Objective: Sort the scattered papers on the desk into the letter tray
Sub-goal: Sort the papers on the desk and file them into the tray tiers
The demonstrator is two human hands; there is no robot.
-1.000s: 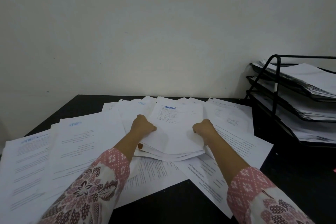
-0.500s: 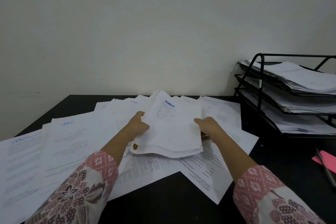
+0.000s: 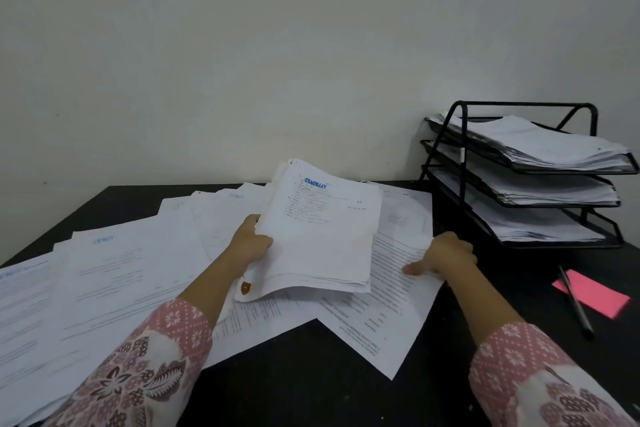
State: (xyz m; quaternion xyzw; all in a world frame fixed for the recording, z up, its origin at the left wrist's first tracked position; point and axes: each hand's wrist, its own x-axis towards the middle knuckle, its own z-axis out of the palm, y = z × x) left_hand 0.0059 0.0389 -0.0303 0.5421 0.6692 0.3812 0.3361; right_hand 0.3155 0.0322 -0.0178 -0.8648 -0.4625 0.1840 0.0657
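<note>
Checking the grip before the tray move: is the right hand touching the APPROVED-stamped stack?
Apart. The head view shows a strip of loose sheet between the right hand and the stack; only the left hand grips it.

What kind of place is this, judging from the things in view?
Probably an office or study desk. A black three-tier wire letter tray holds stacked sheets, printed white papers lie scattered over the black desk, and the left hand grips a paper stack stamped APPROVED.
</note>
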